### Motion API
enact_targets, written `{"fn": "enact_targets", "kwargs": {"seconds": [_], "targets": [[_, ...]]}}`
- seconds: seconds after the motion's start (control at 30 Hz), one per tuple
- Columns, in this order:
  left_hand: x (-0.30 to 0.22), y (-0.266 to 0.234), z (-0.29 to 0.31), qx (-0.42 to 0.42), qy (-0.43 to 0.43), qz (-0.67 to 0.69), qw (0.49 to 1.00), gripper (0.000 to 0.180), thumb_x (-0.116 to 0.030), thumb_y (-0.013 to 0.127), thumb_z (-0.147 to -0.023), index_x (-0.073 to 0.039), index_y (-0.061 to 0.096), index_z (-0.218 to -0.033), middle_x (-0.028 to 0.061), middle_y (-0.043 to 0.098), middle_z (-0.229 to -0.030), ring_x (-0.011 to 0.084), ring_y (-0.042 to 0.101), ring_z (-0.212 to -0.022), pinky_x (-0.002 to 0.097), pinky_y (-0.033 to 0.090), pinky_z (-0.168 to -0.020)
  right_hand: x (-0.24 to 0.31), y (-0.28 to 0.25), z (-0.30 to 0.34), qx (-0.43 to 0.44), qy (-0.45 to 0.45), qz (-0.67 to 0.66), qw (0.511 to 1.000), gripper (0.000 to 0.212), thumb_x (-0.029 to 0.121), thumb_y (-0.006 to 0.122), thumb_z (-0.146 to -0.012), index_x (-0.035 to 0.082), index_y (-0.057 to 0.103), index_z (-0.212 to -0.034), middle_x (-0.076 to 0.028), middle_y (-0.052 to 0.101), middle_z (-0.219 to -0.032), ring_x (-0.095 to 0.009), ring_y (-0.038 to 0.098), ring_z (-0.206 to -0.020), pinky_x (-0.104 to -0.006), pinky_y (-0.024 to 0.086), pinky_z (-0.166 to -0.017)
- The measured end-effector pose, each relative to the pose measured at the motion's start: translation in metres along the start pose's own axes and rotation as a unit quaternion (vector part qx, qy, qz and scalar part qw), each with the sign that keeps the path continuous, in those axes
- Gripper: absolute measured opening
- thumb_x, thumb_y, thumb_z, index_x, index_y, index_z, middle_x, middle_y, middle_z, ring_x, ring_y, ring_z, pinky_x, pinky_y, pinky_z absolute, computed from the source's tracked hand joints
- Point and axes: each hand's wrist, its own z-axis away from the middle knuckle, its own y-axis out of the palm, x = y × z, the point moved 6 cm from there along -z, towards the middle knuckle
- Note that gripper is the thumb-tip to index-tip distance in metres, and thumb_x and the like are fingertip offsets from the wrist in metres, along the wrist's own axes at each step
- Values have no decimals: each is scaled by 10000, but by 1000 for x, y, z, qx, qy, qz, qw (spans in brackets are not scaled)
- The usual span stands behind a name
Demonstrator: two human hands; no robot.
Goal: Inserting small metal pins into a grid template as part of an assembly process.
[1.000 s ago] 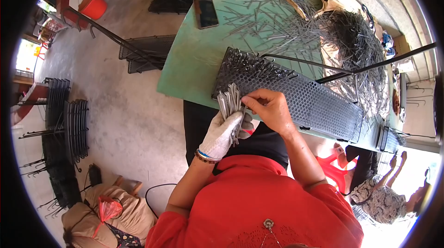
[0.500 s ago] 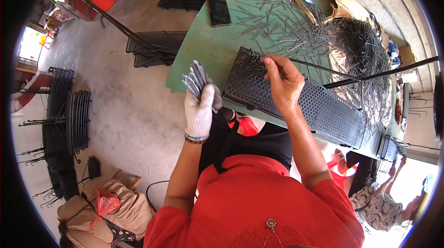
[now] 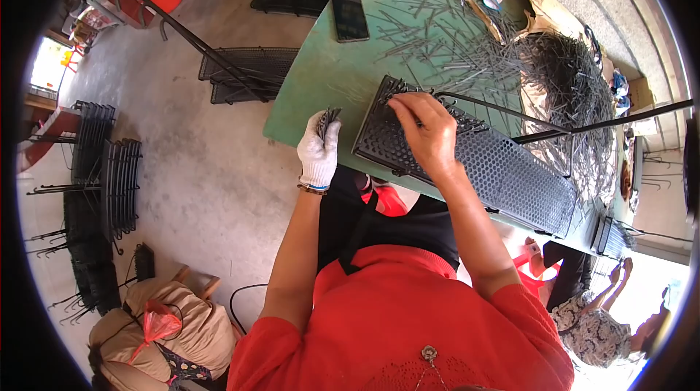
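Note:
A long black perforated metal tray (image 3: 514, 176) lies aslant along the near edge of the green table (image 3: 310, 88). Above its left part is my bare right hand (image 3: 430, 132), thumb and fingertips pinched together. Whatever they hold, if anything, is too small to make out. To the left of the tray, just off the table edge, my left hand (image 3: 319, 149) in a white glove is closed around a bundle of thin dark strips (image 3: 330, 119). Their upper ends stick out past the fingers. Similar dark pieces cluster at the tray's left end, partly hidden by my right hand.
Loose strips (image 3: 445, 37) spread over the table toward a big heap (image 3: 569, 84) on the right. A phone (image 3: 350, 17) lies at the far left. A black rod (image 3: 612, 122) crosses the right side. Stacked black racks (image 3: 120, 187) stand left; a co-worker (image 3: 594, 325) is at lower right.
My right hand has moved left and slightly down over the tray. My left hand has turned, so the bundle of strips now shows shorter and tilts toward the tray.

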Motion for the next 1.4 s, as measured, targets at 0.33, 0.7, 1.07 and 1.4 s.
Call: {"fn": "enact_targets", "kwargs": {"seconds": [0.33, 0.7, 1.07, 1.4], "targets": [[-61, -18, 12, -26, -170, 280, 944, 211, -184, 602, -976, -48, 574, -1135, 39, 653, -845, 70, 526, -558, 202, 428, -519, 22, 7, -8, 68, -71, 122, 988, 137, 95, 741, -817, 31, 712, -934, -100, 643, -906, -299, 640, -771, -384, 524, -686], [-107, 1, 78, 117, -365, 333, 861, 154, -183, 597, -977, -56, 596, -1064, 28, 666, -861, 53, 594, -656, 196, 497, -580, 21, 7, -3, 74, -51, 68, 994, 153, 106, 728, -843, 19, 716, -968, -103, 648, -922, -268, 633, -731, -350, 514, -639], [-119, 18, 91, 180, -398, 279, 856, 189, -207, 578, -984, -45, 608, -1077, 24, 683, -879, 49, 606, -663, 208, 520, -583, 2, 2, 29, 177, 353, -280, 875, 170, 113, 696, -907, -28, 701, -1002, -21, 685, -805, -39, 535, -606, -200, 425, -523], [-106, 31, 106, 249, -460, 271, 808, 227, -229, 584, -971, -56, 563, -1116, 35, 690, -893, 59, 609, -650, 221, 526, -577, -7, -34, 1, -37, 200, -87, 975, 145, 97, 723, -886, -14, 698, -976, 29, 651, -738, -18, 534, -589, -191, 429, -537]]}}
